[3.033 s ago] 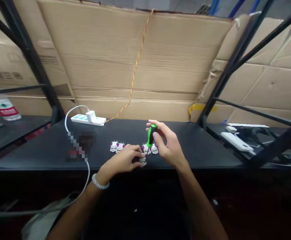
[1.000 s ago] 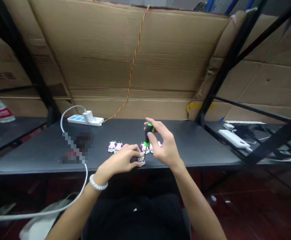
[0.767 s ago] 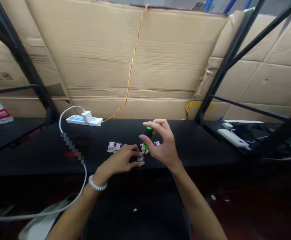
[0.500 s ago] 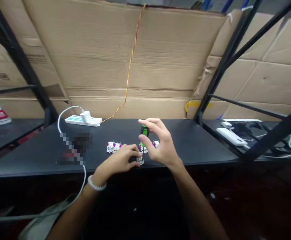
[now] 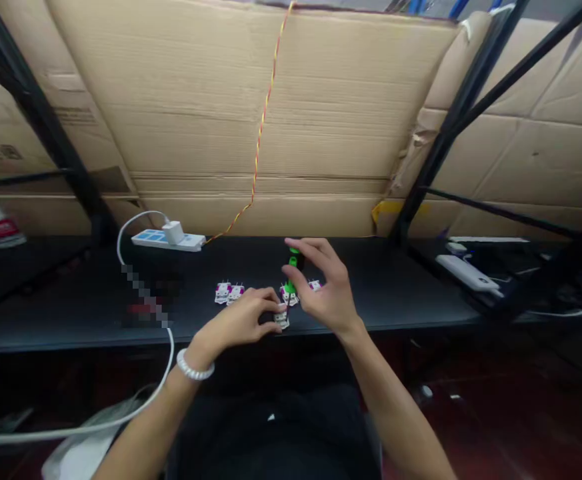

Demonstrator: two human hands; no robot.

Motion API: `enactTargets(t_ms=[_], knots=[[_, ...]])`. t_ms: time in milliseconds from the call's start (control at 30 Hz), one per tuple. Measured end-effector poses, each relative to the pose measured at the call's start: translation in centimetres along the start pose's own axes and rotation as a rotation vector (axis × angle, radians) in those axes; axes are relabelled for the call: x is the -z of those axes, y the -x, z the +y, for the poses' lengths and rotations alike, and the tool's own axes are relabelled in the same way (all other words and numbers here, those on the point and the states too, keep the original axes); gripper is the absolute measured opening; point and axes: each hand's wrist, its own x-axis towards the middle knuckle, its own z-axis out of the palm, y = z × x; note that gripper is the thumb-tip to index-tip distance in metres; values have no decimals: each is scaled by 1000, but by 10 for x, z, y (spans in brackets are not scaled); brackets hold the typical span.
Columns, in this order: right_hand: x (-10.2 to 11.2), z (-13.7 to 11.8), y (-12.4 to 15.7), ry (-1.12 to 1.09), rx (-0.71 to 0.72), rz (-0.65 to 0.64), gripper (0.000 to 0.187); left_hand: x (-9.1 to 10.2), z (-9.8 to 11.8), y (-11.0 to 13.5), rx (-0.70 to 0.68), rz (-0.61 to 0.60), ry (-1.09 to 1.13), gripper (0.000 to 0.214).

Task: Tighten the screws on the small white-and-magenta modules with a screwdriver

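Head view: the left hand point(image 5: 243, 317) is steadying the near white module point(image 5: 281, 320) by the near edge of the desk point(image 5: 381, 287); its grip is nearly closed, thumb and fingers bracketing the piece; the right hand point(image 5: 327, 290) is holding the green-and-black screwdriver point(image 5: 292, 265) roughly upright, its grip closing thumb and fingertips about the handle; the shaft is pointing down at the module's right side, tip contact being too small to confirm; the right pair point(image 5: 289, 295) and left pair point(image 5: 223, 292) of similar modules are lying farther off; the step in hand is seemingly screw-driving; the next move is calling for a firm module and an aligned shaft.
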Motion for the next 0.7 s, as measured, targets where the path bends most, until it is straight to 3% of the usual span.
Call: enactTargets(t_ms=[100, 300, 467, 633, 700], knots=[[1, 1, 0, -61, 2, -78, 48, 0, -1, 0, 1, -1, 2, 21], [1, 1, 0, 13, -5, 13, 34, 0, 0, 0, 2, 4, -19, 22], [3, -1, -1, -70, -11, -92, 43, 1, 1, 0, 7, -17, 6, 19], [2, -3, -1, 24, -39, 10, 30, 0, 0, 0, -4, 4, -17, 20], [3, -3, -1, 6, -45, -19, 32, -1, -1, 0, -2, 8, -10, 20]])
